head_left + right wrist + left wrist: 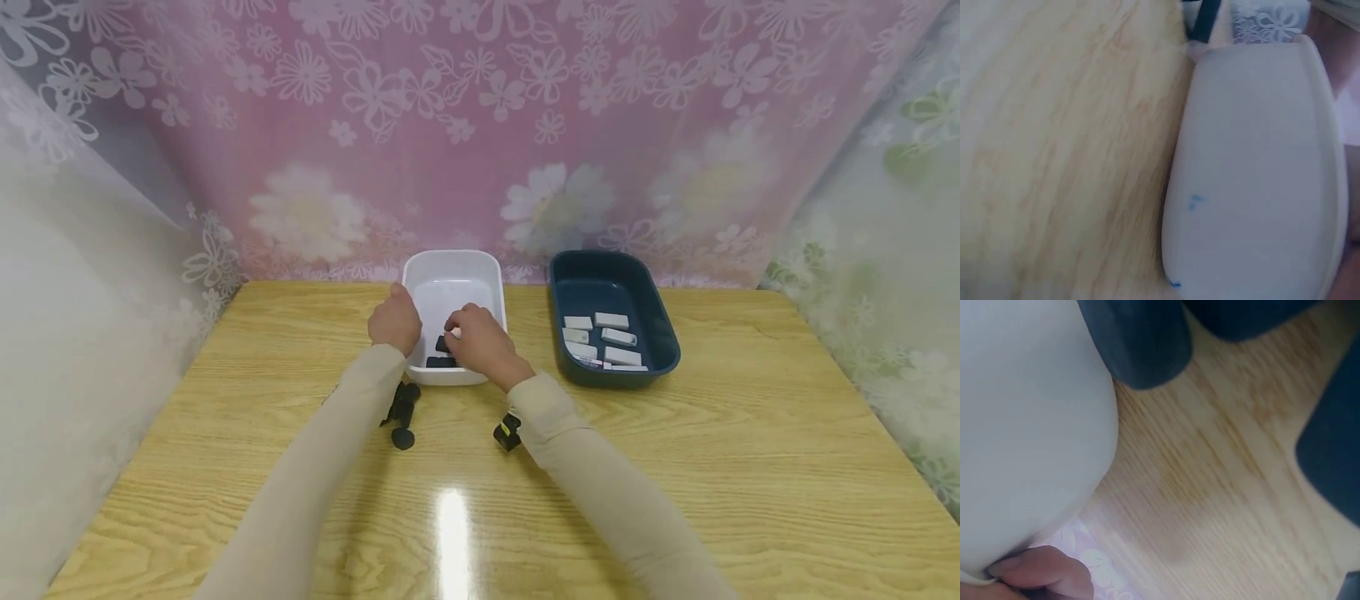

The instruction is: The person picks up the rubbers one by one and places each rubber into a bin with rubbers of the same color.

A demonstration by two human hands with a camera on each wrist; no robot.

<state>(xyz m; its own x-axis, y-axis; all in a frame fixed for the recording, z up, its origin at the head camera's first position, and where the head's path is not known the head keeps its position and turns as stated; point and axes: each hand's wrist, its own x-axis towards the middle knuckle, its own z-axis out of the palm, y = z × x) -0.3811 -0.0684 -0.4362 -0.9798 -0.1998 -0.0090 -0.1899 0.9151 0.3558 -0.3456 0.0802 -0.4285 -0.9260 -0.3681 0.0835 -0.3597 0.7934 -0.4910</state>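
Observation:
At the left rim of the white plastic bin (453, 261), my left hand (395, 321) grips the edge; the left wrist view shows curled fingers (1047, 573) against its white wall (1035, 431). My right hand (483, 342) reaches over the bin's right side with thumb and fingers bent together. Between their tips shows a small white block (456, 332). Just beside them lies a dark block (442, 343), and another dark block (440, 362) is by the near wall, partly covered by the hand. In the right wrist view the bin's outer wall (1247, 169) hides the fingertips.
A dark blue bin (667, 337) stands to the right, with several small white blocks (612, 320) in its near half. Black straps and a wrist camera (403, 417) hang under the left forearm, another camera (507, 432) under the right. A flowered curtain (450, 167) hangs behind the wooden table (750, 433).

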